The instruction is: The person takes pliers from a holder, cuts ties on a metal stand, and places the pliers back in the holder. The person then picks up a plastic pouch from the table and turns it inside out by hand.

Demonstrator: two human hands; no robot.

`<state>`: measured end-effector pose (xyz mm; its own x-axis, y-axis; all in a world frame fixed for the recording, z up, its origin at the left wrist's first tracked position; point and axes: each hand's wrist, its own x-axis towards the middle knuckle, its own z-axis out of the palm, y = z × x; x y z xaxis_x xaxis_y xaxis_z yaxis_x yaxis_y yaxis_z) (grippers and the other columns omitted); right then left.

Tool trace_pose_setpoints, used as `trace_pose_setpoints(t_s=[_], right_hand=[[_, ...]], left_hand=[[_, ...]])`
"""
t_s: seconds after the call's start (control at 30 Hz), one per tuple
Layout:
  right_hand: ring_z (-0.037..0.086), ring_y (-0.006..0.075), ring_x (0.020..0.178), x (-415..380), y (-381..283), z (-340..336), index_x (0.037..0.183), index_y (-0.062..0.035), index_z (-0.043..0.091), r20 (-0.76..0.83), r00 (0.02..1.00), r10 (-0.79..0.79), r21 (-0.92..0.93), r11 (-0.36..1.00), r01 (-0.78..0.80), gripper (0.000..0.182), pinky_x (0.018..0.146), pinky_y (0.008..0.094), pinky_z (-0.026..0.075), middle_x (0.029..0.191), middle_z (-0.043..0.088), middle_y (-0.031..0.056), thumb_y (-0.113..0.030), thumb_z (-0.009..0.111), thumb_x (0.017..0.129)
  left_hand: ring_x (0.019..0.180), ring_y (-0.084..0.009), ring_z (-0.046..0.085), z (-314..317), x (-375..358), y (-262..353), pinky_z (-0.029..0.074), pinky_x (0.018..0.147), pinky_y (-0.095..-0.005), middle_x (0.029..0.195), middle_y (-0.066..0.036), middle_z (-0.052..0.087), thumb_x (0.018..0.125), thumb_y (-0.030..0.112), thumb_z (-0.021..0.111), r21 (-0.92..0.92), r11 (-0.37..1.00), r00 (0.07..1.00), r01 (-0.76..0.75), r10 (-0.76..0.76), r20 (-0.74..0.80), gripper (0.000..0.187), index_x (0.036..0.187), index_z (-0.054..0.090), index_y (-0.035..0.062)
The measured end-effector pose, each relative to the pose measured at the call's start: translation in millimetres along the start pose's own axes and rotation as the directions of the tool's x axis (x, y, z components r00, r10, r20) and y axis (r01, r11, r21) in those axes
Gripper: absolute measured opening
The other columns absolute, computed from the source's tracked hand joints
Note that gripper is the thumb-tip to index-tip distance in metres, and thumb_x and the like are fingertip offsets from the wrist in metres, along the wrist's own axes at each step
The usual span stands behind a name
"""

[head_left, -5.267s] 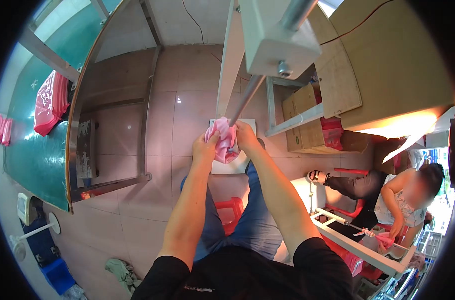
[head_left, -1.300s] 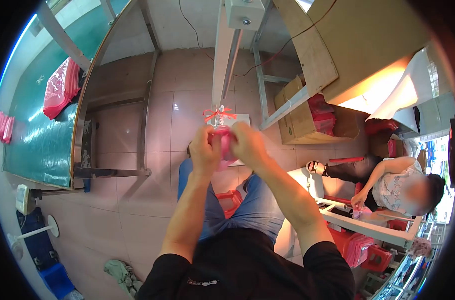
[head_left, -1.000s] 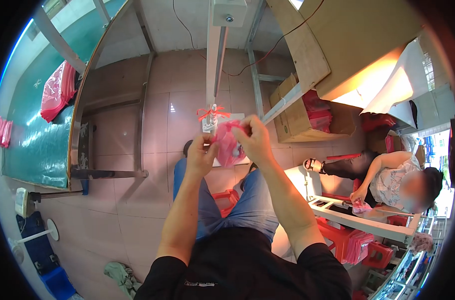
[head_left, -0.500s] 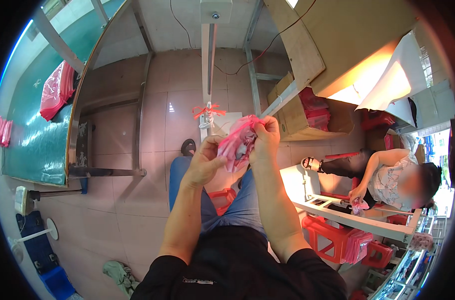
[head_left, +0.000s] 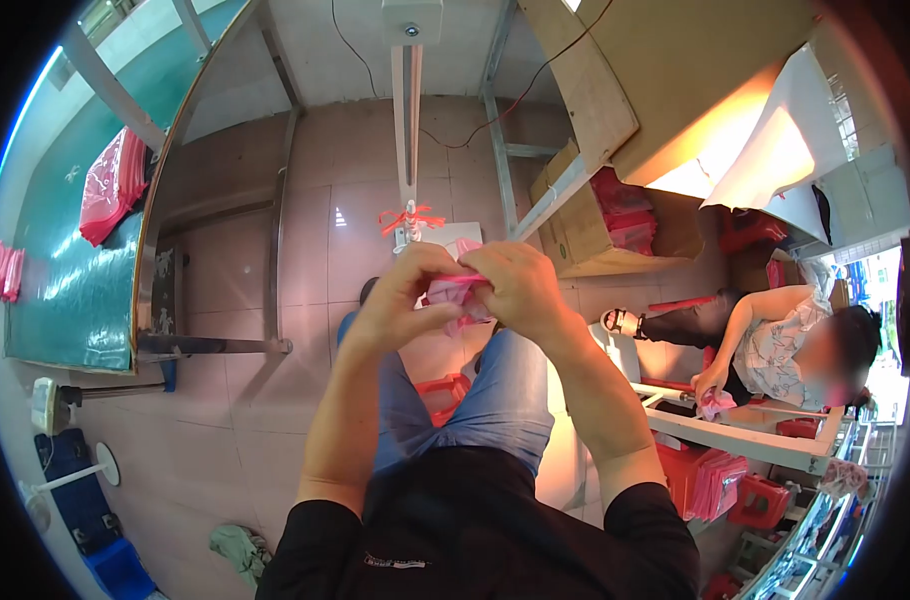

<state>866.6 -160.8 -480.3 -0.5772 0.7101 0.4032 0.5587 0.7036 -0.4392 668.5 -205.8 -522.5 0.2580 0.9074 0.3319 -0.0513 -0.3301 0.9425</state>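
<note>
Both of my hands meet in front of me, above my knees. Between them is a crumpled pink plastic bag (head_left: 457, 296). My left hand (head_left: 411, 296) grips its left side with curled fingers. Closed on the bag's upper right edge, my right hand (head_left: 516, 287) touches the fingertips of my left. Part of the bag hangs below the fingers; what it contains is hidden. Just beyond the hands stands a white post (head_left: 406, 130) with a red tie (head_left: 412, 218) around its lower end.
A green table (head_left: 85, 290) at the left bears stacks of pink bags (head_left: 115, 187). At the right stand a cardboard box (head_left: 575, 225) with pink packs and red stools (head_left: 758, 502). A seated co-worker (head_left: 775, 340) holds something pink beside a white frame (head_left: 745, 432).
My hands have come together, the right one turning inward over the bag. The bag is bunched smaller and more covered. The view has shifted slightly.
</note>
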Motion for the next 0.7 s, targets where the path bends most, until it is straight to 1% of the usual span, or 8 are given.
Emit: trace_pose_setpoints(t_s=[0.07, 0.1, 0.23, 0.33, 0.4, 0.43, 0.5, 0.7], right_hand=[[0.068, 0.0261, 0.082, -0.8, -0.1, 3.1, 0.1, -0.0063, 0.068, -0.053, 0.996, 0.076, 0.131, 0.989, -0.068, 0.033, 0.073, 0.0364, 0.054, 0.09, 0.069, 0.01, 0.001, 0.071, 0.069], [0.069, 0.0266, 0.08, -2.7, -0.9, 6.6, 0.098, -0.0055, 0.069, -0.081, 0.983, 0.167, 0.27, 0.953, -0.14, 0.03, 0.072, 0.0346, 0.054, 0.086, 0.069, 0.0106, 0.003, 0.069, 0.069], [0.068, 0.0267, 0.076, -7.2, 1.1, 22.0, 0.099, -0.0042, 0.069, -0.066, 0.939, 0.337, 0.39, 0.875, -0.287, 0.031, 0.068, 0.0331, 0.054, 0.086, 0.069, 0.0121, 0.003, 0.068, 0.07], [0.069, 0.0262, 0.075, -14.3, -2.1, 29.7, 0.101, -0.0042, 0.069, -0.199, 0.928, 0.314, 0.322, 0.915, -0.241, 0.029, 0.067, 0.0335, 0.054, 0.085, 0.069, 0.0137, 0.0, 0.07, 0.072], [0.07, 0.0253, 0.076, -20.2, -9.9, 32.6, 0.101, -0.0047, 0.068, -0.202, 0.938, 0.283, 0.137, 0.956, -0.259, 0.028, 0.066, 0.0334, 0.054, 0.086, 0.07, 0.0133, -0.004, 0.073, 0.073], [0.07, 0.0253, 0.076, -25.8, -15.5, 37.4, 0.101, -0.0047, 0.068, -0.205, 0.935, 0.288, 0.138, 0.955, -0.263, 0.028, 0.066, 0.0334, 0.054, 0.086, 0.07, 0.0133, -0.004, 0.073, 0.073], [0.07, 0.0248, 0.073, -33.5, -22.5, 48.5, 0.099, -0.0047, 0.068, -0.179, 0.933, 0.311, 0.082, 0.95, -0.301, 0.024, 0.063, 0.0328, 0.053, 0.085, 0.07, 0.0132, -0.007, 0.075, 0.076], [0.07, 0.0248, 0.065, -39.5, -20.0, 61.6, 0.096, -0.0025, 0.067, -0.184, 0.894, 0.408, 0.26, 0.897, -0.357, 0.014, 0.059, 0.0319, 0.053, 0.076, 0.068, 0.0156, -0.004, 0.069, 0.082]], left_hand=[[0.1, -0.0151, 0.057, -11.1, -1.4, 4.2, 0.05, 0.086, -0.0307, 0.112, -0.005, 0.056, 0.082, 0.005, 0.076, -0.495, 0.861, 0.992, 0.12, -0.085, 0.094, 0.043, 0.119, 0.053, 0.0033], [0.107, -0.0162, 0.055, -16.2, -4.0, -4.1, 0.051, 0.087, -0.0316, 0.118, -0.007, 0.054, 0.081, 0.01, 0.079, -0.399, 0.907, 0.986, 0.135, -0.085, 0.14, 0.057, 0.128, 0.048, 0.0022], [0.096, -0.013, 0.057, -16.1, -6.4, -5.9, 0.051, 0.081, -0.0271, 0.109, -0.004, 0.057, 0.079, 0.007, 0.079, -0.37, 0.898, 0.971, 0.239, -0.21, 0.118, 0.049, 0.12, 0.052, 0.004], [0.08, -0.0089, 0.056, -9.9, -8.0, -7.0, 0.048, 0.07, -0.0235, 0.094, 0.001, 0.059, 0.081, 0.002, 0.075, -0.021, 0.912, 0.913, 0.409, -0.409, 0.016, 0.032, 0.107, 0.057, 0.0048], [0.065, -0.0064, 0.05, -3.4, -7.5, -7.9, 0.044, 0.059, -0.0241, 0.076, 0.002, 0.054, 0.079, -0.004, 0.07, 0.172, 0.926, 0.911, 0.336, -0.273, -0.31, 0.02, 0.092, 0.057, 0.0046], [0.065, -0.0064, 0.05, -1.1, -6.6, -9.6, 0.044, 0.059, -0.0241, 0.076, 0.002, 0.054, 0.079, -0.004, 0.07, 0.174, 0.925, 0.912, 0.337, -0.274, -0.305, 0.02, 0.092, 0.057, 0.0046], [0.059, -0.0111, 0.049, 3.8, -2.6, -15.2, 0.042, 0.054, -0.0286, 0.071, -0.002, 0.051, 0.076, -0.005, 0.069, 0.533, 0.816, 0.862, 0.226, 0.087, -0.5, 0.018, 0.086, 0.057, 0.0037], [0.067, -0.0229, 0.054, 15.0, -11.2, -28.0, 0.044, 0.059, -0.0326, 0.077, -0.009, 0.055, 0.074, -0.003, 0.071, 0.694, 0.706, 0.757, 0.143, 0.373, -0.536, 0.019, 0.085, 0.056, 0.0025]])
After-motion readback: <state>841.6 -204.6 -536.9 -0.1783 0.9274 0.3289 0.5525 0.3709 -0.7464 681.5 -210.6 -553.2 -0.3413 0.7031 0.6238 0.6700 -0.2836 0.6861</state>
